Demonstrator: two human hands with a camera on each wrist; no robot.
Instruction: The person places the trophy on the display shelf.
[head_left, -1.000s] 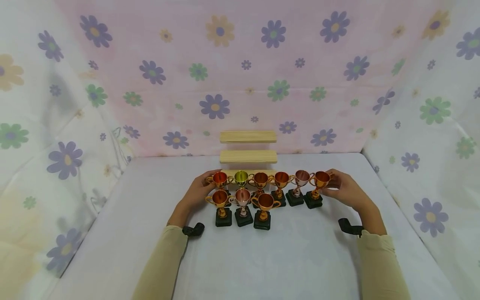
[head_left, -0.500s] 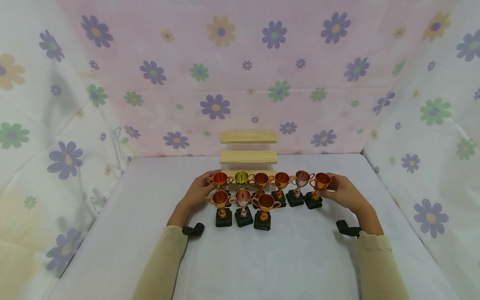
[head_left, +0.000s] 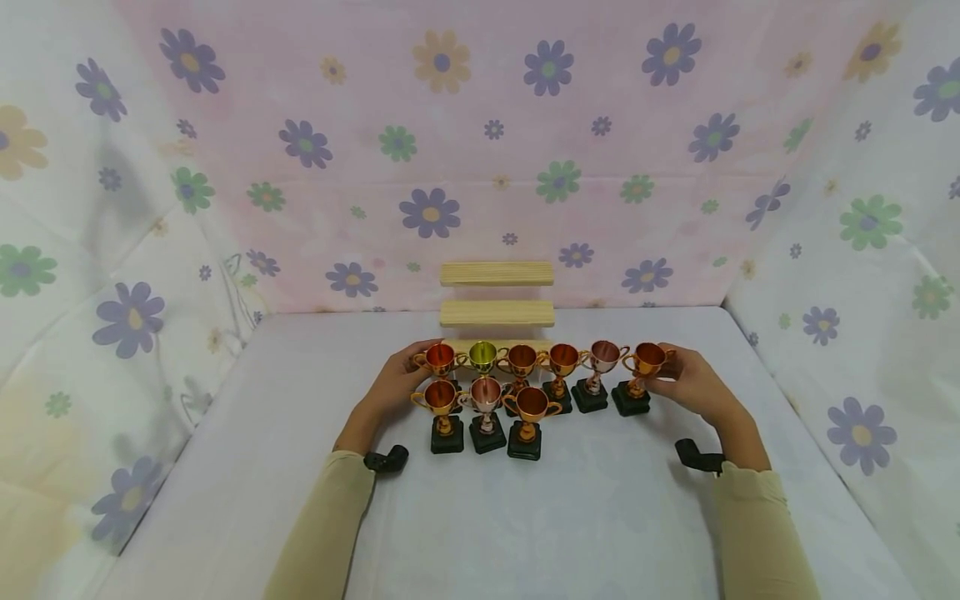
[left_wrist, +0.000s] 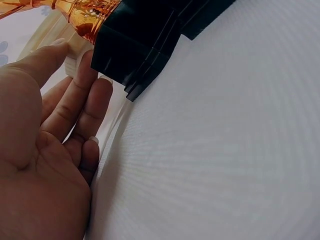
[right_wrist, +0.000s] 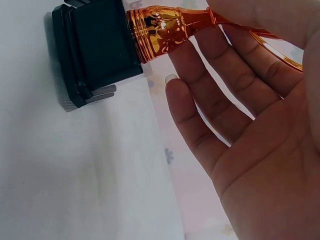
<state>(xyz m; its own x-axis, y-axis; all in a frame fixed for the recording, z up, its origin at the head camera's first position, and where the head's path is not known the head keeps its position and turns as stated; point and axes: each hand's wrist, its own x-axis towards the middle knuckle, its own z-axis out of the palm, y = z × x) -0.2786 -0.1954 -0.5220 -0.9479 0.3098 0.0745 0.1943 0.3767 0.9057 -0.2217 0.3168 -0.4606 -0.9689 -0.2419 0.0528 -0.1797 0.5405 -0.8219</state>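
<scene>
Small trophies with black square bases stand in two rows in the head view. My right hand [head_left: 697, 385] holds the gold trophy [head_left: 647, 360] at the right end of the back row by its upper part, thumb against fingers. In the right wrist view its black base [right_wrist: 102, 47] sits on or just over the cloth; I cannot tell which. My left hand [head_left: 392, 385] lies beside the red-lined gold trophy [head_left: 440, 358] at the left end. The left wrist view shows loosely extended fingers [left_wrist: 72, 107] beside a black base [left_wrist: 132, 42], the thumb apart from them.
Three pale wooden steps [head_left: 497, 313] stand behind the trophies, near the flowered back cloth [head_left: 495, 200]. In front are a gold trophy [head_left: 447, 417], a pink one [head_left: 486, 408] and another gold one [head_left: 529, 417]. White cloth [head_left: 585, 517] covers the table.
The right hand has shifted slightly right with its gold trophy, widening the gap to the pink trophy beside it. The left hand and the other trophies have not visibly moved.
</scene>
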